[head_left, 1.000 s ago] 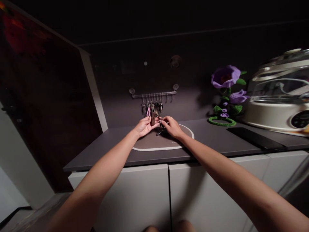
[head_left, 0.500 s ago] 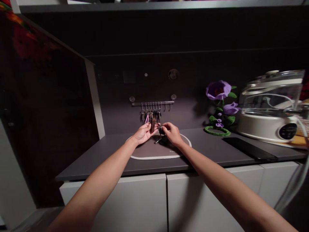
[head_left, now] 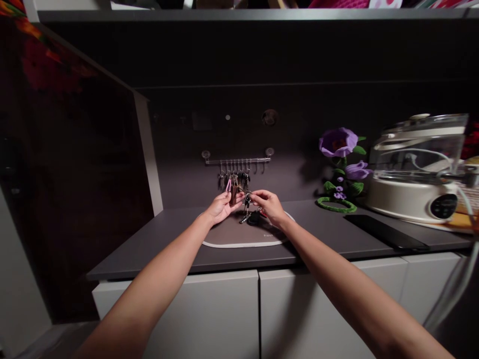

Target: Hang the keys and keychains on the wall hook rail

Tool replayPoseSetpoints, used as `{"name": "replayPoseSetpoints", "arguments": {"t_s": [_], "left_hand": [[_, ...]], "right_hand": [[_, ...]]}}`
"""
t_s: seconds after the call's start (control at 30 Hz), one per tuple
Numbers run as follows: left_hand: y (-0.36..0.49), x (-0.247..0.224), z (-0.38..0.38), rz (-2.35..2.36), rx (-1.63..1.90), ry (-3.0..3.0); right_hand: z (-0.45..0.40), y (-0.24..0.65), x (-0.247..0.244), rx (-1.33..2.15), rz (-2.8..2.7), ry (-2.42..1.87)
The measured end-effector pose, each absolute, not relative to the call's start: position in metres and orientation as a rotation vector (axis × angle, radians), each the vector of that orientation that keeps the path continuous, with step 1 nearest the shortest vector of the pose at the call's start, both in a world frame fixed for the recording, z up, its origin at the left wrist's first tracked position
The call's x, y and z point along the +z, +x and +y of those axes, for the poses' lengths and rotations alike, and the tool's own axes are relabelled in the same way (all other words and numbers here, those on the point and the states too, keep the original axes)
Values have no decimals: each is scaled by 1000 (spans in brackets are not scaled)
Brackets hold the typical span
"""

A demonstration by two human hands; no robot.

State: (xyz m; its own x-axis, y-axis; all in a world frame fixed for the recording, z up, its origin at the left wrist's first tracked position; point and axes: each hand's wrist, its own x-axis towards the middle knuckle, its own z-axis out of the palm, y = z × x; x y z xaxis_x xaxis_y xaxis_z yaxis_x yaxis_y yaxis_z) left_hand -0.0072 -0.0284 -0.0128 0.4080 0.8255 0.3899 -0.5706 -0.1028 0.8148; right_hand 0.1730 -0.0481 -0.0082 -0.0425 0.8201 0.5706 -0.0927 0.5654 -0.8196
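Observation:
My left hand [head_left: 221, 208], palm turned up, is closed on a brown block-shaped key fob [head_left: 234, 194]. A pink strap [head_left: 229, 185] hangs just above its thumb. Close on its right, my right hand [head_left: 268, 203] pinches a key ring with keys [head_left: 247, 200] between thumb and fingers. Beneath the hands, a black key fob [head_left: 254, 218] and a silver key-like piece [head_left: 244, 218] rest on a brown mat [head_left: 239, 235] with a white rim. Whether these join the held ring I cannot tell. Behind, several keys [head_left: 245, 177] hang from a hook rail [head_left: 238, 160].
On the right stand a purple flower decoration [head_left: 339, 142] with a green ring base and a white appliance [head_left: 407, 194] with a clear cover. A black phone-like slab [head_left: 385, 232] lies on the dark counter [head_left: 149, 244]. A shelf [head_left: 239, 15] runs overhead.
My right hand has shifted slightly, and the keys in its pinch now hang more visibly. The black fob on the mat shows more clearly. The view has tilted up slightly.

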Motion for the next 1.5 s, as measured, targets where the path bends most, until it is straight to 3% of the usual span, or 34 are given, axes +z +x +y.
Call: {"name": "replayPoseSetpoints", "arguments": {"t_s": [0.33,0.5,0.7,1.1,1.5], "left_hand": [[-2,-19,-30,530,1179,1258],[1,-32,-19,801,1168,1506],[6,-43,-10,797,1171,1878],[11,-44,-3,1008,1391,2040],[10,-44,-4,1201,1333,2285]], "right_hand": [[-42,178,-12,983,-1299,-682],[-34,182,-14,948,-1246,-639],[-27,186,-10,963,-1205,-621],[4,168,36,1025,-1148,-634],[44,165,73,925,-951,-813]]}}
